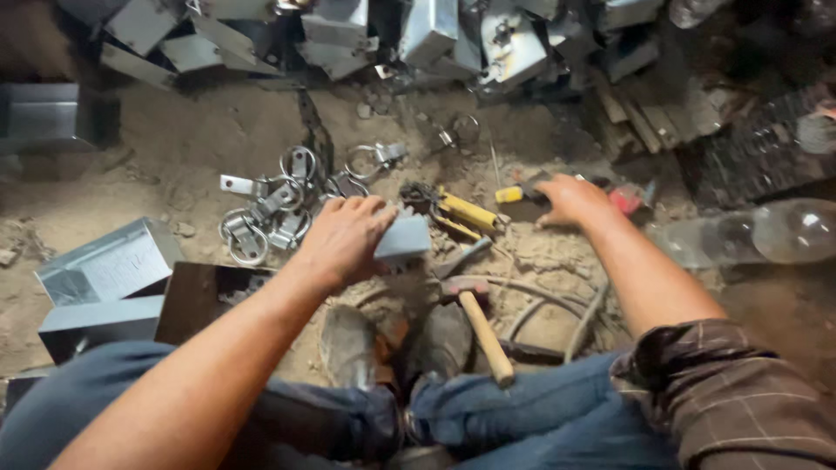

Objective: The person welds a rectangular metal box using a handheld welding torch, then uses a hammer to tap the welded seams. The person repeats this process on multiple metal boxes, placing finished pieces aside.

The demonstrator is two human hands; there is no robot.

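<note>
**Folded sheet-metal piece in hand, tool not yet picked up**

Left hand grip closed over small grey folded sheet-metal box on dirt floor. Right hand lies flat, fingers spread, touching yellow-handled screwdriver; nothing grasped. Wooden-handled hammer untouched. Judged early: finished boxes piled behind, ring fittings loose.

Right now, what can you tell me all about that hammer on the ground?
The hammer lies flat on the sandy dirt, just in front of the person's shoes. It has a pale wooden handle and a dark, worn-looking metal head. The head points away from the person and the handle slants back toward their right knee. Neither hand touches it. A thin curved hose or cable lies beside it.
</note>
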